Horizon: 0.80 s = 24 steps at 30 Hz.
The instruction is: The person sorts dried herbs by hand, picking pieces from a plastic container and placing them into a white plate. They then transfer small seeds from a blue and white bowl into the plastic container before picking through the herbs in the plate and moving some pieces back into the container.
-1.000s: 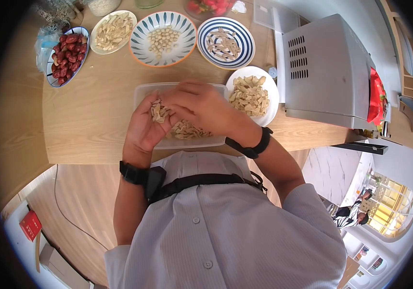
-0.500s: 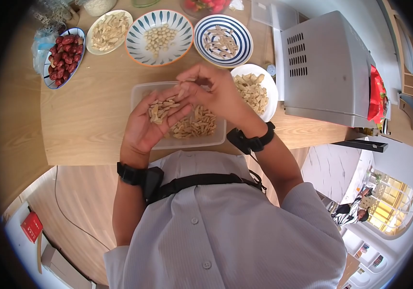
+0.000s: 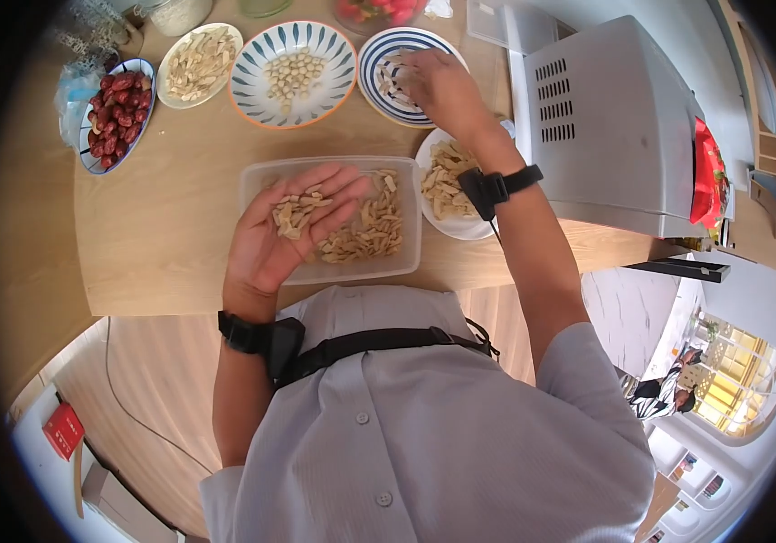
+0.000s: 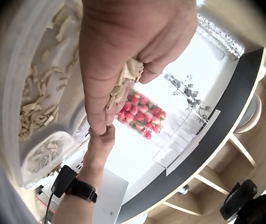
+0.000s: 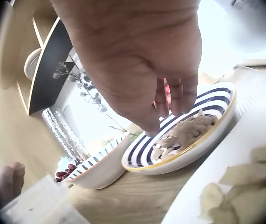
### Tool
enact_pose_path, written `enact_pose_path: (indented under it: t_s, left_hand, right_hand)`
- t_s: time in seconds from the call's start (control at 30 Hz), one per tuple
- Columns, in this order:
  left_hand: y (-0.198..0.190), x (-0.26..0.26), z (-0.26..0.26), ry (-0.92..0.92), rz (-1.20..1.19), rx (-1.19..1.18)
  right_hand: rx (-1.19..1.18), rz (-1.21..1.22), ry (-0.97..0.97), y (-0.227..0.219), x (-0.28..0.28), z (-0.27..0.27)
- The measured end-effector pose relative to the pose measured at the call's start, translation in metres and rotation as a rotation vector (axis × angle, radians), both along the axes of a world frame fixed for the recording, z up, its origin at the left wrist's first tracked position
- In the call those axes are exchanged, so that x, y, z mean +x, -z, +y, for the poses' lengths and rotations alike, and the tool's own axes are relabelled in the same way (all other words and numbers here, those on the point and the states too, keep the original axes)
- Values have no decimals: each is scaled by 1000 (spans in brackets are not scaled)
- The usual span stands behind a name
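Note:
My left hand (image 3: 260,249) is palm up over the near side of a clear plastic container (image 3: 413,226), its fingers extended. On that palm lies a small heap of pale dried slices (image 3: 294,215). More slices (image 3: 365,231) lie in the container below. My right hand (image 3: 456,98) reaches over a blue-and-white striped plate (image 5: 140,151). Its fingers point down just above the pale thin strips (image 5: 189,133) there, with a gap between thumb and fingers and no piece visible in it. The right forearm passes above a white plate (image 3: 469,231) of larger dried slices (image 3: 445,185).
Along the back stand a dish of red dates (image 3: 119,118), a plate of pale slices (image 3: 198,63), a leaf-patterned plate (image 3: 248,90) of round pale seeds and a container of strawberries (image 3: 377,11). A grey metal appliance (image 3: 605,136) stands at the right.
My right hand has left the left palm and moved away and to the right, over the striped plate. The left hand stays nearly in place, its slices now in full view.

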<state>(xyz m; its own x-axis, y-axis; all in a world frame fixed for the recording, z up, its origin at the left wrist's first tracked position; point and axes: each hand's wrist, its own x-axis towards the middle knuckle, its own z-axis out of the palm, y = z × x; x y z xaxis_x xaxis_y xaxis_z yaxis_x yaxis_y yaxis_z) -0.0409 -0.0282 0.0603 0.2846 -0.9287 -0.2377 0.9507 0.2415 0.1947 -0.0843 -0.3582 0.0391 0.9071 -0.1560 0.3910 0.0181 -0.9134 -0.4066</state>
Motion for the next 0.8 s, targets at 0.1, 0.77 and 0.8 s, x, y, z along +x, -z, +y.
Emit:
enact_pose_path:
  t_s: [0.1,0.77,0.8]
  left_hand:
    - [6,0,0,-10,35,1]
    - [28,-2,9,-132,116,250]
    - [30,-2,10,-125,112,225]
  right_hand:
    - [33,-99,-23,-17,-5,31]
    - [-25,-6,-426,-45,-41,171]
    - [-42,29,-437,-45,-42,170]
